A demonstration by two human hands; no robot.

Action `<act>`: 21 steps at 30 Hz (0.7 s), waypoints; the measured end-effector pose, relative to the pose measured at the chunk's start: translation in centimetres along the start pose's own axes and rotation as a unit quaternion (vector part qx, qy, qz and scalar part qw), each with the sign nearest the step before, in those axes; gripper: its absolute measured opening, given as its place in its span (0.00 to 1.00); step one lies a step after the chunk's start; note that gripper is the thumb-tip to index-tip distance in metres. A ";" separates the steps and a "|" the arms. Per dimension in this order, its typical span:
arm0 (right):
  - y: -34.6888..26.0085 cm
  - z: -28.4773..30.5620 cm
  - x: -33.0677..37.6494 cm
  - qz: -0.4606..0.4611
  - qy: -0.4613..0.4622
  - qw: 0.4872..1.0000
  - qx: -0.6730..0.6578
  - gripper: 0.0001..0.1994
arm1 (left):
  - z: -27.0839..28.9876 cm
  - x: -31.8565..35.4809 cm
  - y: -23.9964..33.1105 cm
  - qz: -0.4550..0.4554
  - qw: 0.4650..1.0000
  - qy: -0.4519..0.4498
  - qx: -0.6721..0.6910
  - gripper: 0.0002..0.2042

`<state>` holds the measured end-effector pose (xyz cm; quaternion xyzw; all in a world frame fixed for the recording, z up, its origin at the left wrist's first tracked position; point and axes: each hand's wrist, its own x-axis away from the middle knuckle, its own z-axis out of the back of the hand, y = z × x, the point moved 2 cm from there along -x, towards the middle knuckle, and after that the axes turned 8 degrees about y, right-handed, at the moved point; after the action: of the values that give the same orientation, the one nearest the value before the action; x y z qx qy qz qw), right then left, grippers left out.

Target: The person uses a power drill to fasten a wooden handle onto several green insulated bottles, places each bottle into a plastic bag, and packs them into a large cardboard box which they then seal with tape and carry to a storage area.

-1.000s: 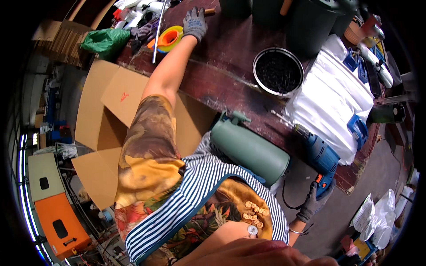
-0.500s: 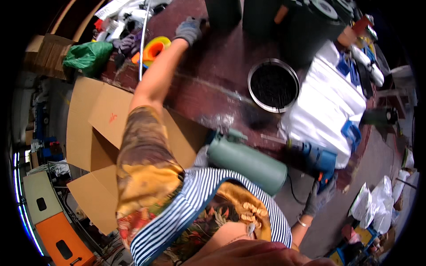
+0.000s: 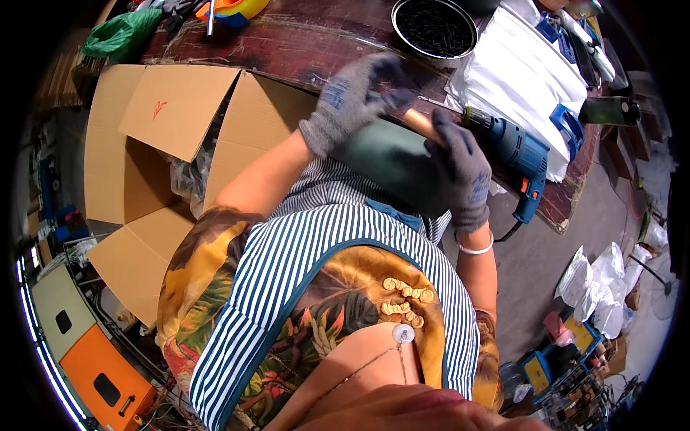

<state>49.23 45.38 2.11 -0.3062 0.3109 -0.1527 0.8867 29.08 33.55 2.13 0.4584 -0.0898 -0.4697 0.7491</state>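
Brown rod is between the gloved hands, over a green canister lying against the striped apron. Left to right: open carton beside the surface; left hand, motion-blurred, fingers bent near the rod, cannot tell whether it grips; right hand closed on the rod's right end; blue drill at the surface's edge, bit pointing left.

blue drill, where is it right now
In the head view, the blue drill lies to the right of the right hand, beside the white plastic sheets on the table.
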 end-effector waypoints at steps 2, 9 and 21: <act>1.3 -0.7 0.2 -0.055 -0.018 0.998 -0.012 0.22 | -0.1 1.6 -2.8 -0.148 0.959 0.075 -0.231 0.20; 0.4 -2.7 0.7 -0.131 -0.094 0.982 -0.094 0.21 | 0.7 7.0 -2.9 -0.012 0.999 0.011 -0.034 0.17; -1.3 -5.2 -0.4 -0.151 -0.187 0.956 -0.172 0.18 | 0.9 10.2 -2.6 -0.017 0.994 0.102 0.028 0.16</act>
<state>45.44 42.24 -0.14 -0.5202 0.1117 -0.1689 0.8297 32.50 24.64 -2.46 0.5259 -0.0179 -0.4306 0.7333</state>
